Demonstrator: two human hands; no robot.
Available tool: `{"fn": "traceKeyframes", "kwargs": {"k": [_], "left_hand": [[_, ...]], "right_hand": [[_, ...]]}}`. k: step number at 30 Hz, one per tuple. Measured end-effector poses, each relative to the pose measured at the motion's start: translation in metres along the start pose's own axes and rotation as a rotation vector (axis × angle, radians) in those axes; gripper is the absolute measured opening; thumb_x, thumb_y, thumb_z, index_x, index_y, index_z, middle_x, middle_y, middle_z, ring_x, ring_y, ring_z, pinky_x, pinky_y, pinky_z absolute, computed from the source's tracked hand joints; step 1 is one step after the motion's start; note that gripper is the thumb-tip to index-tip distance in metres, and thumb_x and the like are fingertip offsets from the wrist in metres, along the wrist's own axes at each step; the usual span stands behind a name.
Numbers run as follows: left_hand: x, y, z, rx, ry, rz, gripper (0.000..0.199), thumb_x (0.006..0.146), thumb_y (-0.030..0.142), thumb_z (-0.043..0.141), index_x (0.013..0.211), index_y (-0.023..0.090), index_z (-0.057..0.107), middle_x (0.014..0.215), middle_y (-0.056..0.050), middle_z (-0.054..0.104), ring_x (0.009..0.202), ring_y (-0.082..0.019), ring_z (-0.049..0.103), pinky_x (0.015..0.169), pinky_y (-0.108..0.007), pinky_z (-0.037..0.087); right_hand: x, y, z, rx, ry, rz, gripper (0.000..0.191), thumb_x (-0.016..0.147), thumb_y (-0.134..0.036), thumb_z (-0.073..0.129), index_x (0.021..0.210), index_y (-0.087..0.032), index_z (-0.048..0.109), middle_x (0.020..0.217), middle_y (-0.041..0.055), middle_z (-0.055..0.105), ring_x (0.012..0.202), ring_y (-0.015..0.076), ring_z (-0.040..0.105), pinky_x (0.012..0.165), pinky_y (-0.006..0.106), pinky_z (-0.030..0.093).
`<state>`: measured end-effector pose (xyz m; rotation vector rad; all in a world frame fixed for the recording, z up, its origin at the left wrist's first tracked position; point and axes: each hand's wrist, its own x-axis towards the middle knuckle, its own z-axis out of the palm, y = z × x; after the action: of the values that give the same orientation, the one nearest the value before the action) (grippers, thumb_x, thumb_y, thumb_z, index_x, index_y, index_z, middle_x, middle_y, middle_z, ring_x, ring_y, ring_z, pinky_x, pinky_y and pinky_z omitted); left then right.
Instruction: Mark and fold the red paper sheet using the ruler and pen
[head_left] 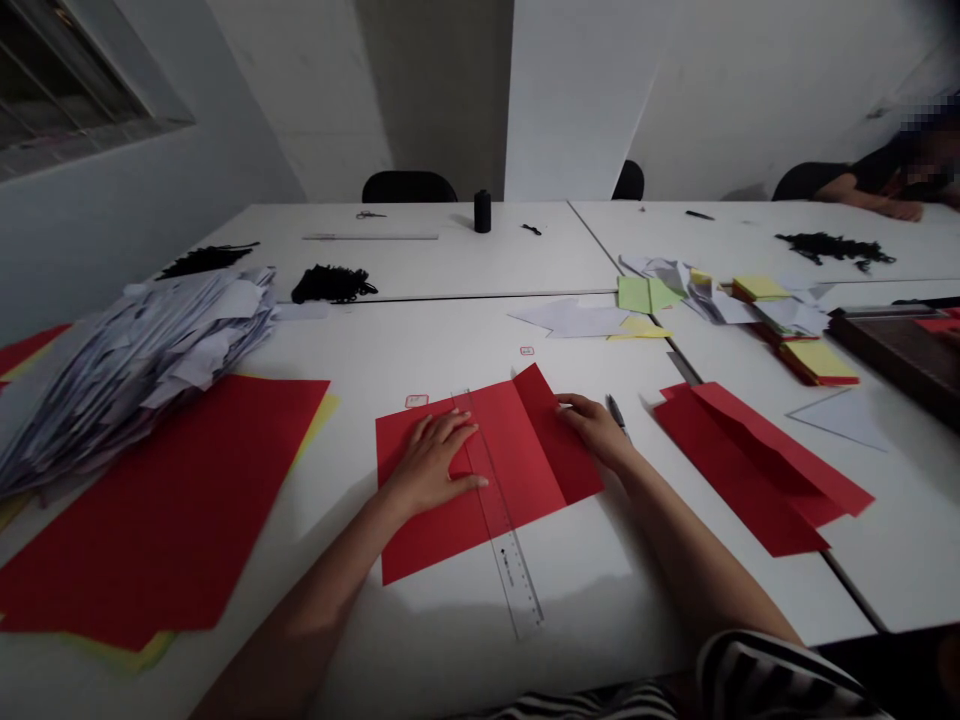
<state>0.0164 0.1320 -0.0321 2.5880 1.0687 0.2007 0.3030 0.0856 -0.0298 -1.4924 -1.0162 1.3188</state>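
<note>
bare table [352, 340] ahead, pen [616, 413] — right obstacle

Left hand [433, 462] flat, fingers spread — right hand [596, 425] palm-down, fingers curled, forearms outstretched.
</note>
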Motion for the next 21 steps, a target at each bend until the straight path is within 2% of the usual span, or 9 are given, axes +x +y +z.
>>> {"fn": "traceKeyframes", "kwargs": {"k": [15, 21], "left_hand": [[-0.0002, -0.005, 0.0041, -0.016, 0.013, 0.016, 0.072, 0.079, 0.069, 0.053, 0.14, 0.034, 0.037, 0.149, -0.003, 0.035, 0.138, -0.03, 0.028, 0.116, -0.048, 0.012], [-0.0007, -0.0034, 0.002, -0.009, 0.0, 0.011, 0.074, 0.079, 0.069, 0.051, 0.14, 0.03, 0.038, 0.149, -0.004, 0.035, 0.139, -0.03, 0.027, 0.116, -0.049, 0.011]], "right_hand": [[0.0021, 0.0049, -0.0009, 0.02, -0.015, 0.003, 0.033, 0.081, -0.04, 0.057, 0.109, -0.025, 0.063, 0.098, 0.0039, 0.071, 0.084, 0.0222, 0.068, 0.069, 0.032, 0.053], [0.0007, 0.0028, 0.0007, 0.02, -0.024, 0.004, 0.033, 0.081, -0.041, 0.058, 0.109, -0.024, 0.063, 0.098, 0.0041, 0.071, 0.084, 0.0224, 0.068, 0.067, 0.031, 0.054]]}}
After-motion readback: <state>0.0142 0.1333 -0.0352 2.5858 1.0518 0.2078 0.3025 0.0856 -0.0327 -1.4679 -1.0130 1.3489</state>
